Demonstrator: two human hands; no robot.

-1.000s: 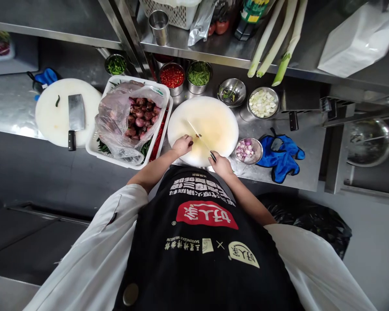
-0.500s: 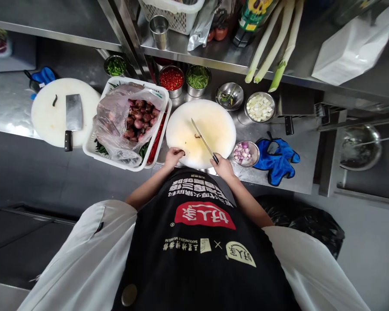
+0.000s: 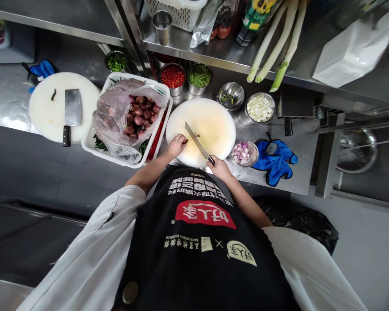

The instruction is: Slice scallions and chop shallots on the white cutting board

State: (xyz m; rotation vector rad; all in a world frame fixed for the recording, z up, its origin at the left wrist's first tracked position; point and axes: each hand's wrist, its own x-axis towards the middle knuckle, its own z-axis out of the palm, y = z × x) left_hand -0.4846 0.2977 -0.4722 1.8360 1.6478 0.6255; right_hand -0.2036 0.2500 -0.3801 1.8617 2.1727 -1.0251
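My right hand (image 3: pixel 221 168) is closed round the black handle of a long kitchen knife (image 3: pixel 196 140). The blade lies low across the round white cutting board (image 3: pixel 217 114), pointing to the far left. At the board's near left edge, my left hand (image 3: pixel 176 145) pinches a small dark red shallot (image 3: pixel 185 141), mostly hidden by the fingers. Brown trimmings (image 3: pixel 197 134) lie beside the blade. A steel bowl of peeled shallot pieces (image 3: pixel 243 153) stands right of the board. To the left, unpeeled shallots (image 3: pixel 142 115) fill a plastic bag (image 3: pixel 112 116) inside a white basket (image 3: pixel 166 93).
Another round board (image 3: pixel 43 116) at far left carries a cleaver (image 3: pixel 73 108). Steel containers of chopped red chillies (image 3: pixel 173 77), green slices (image 3: pixel 199 76) and white cubes (image 3: pixel 261 107) line the back. Blue gloves (image 3: pixel 275 160) lie right. Leeks (image 3: pixel 278 39) overhang the shelf (image 3: pixel 220 54).
My left hand has moved up and right, from the board's edge to over its surface, with the shallot in its fingers. The knife has shifted slightly left, its tip lower in view.
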